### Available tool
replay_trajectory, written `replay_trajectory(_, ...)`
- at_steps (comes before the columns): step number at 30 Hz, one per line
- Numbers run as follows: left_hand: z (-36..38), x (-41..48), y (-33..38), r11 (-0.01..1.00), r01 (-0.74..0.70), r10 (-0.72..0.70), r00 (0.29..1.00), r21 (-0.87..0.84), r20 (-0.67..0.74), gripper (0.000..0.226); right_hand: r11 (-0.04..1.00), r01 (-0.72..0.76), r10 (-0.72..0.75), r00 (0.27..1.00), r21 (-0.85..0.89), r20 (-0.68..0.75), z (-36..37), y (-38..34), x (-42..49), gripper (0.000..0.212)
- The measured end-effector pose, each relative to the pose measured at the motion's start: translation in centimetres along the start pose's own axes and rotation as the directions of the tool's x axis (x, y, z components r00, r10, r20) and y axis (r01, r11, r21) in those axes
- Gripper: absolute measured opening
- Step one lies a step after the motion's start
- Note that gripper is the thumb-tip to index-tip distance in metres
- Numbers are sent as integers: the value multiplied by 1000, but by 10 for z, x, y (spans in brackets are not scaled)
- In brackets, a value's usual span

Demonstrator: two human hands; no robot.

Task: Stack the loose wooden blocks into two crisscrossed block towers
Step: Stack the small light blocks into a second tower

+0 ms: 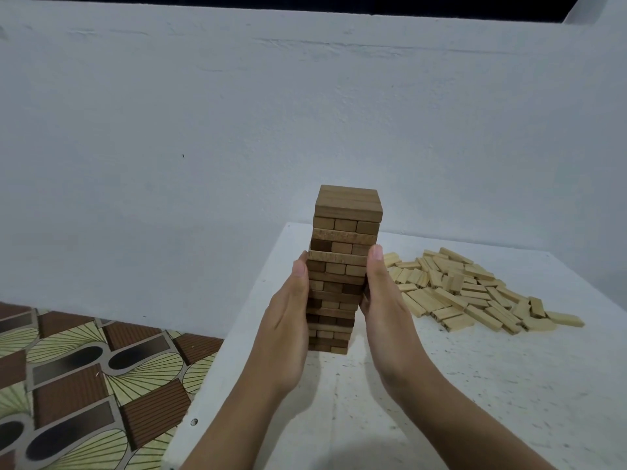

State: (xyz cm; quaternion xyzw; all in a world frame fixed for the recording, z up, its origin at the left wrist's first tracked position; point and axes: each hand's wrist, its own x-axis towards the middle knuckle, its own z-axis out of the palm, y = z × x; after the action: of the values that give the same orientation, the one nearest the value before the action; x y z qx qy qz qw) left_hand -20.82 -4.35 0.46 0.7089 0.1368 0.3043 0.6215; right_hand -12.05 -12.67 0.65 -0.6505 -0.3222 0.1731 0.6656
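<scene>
1. White and speckled, the counter [475,385] is backed by a pale wall [237,130]. Near its left edge the block tower [342,266] is stood upright, with alternate layers laid crosswise.
2. The tower is flanked at mid-height by both hands. The left grip [288,320] is pressed flat against its left face and the right grip [383,307] against its right face.
3. Both grips are held open: palms are turned inward, thumbs point upward, and nothing is curled round or pinched. The far fingers are partly hidden behind the wood.
4. This two-sided hold is judged to be for squaring. Several layers are seen slightly offset, and even pressure from opposite faces would bring them into line without tipping the stack.
5. To the right, well apart from the tower, the loose blocks [475,290] are heaped in a paler pile. They are probably kept at that distance so that room is left for building.
6. No second tower is seen, so the task is judged to be about half done.
7. Beyond the counter's left edge a patterned floor [84,385] is seen below. With the tower so near that edge, a hard sideways push could send blocks over.
</scene>
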Motion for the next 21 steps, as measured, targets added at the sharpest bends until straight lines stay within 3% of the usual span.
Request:
replay_trajectory(7,-16,18,8,998,-3,11,990,59,-138,55,995,85,-88,994,-57,-70,-12,-14,13,82)
replay_trajectory(13,-17,33,30,996,-61,66,993,60,-94,65,989,124,-129,990,-82,-64,-14,-32,24,84)
replay_trajectory(21,-10,34,42,992,-123,123,992,25,-1,46,991,118,-120,992,-70,-32,-6,-39,24,88)
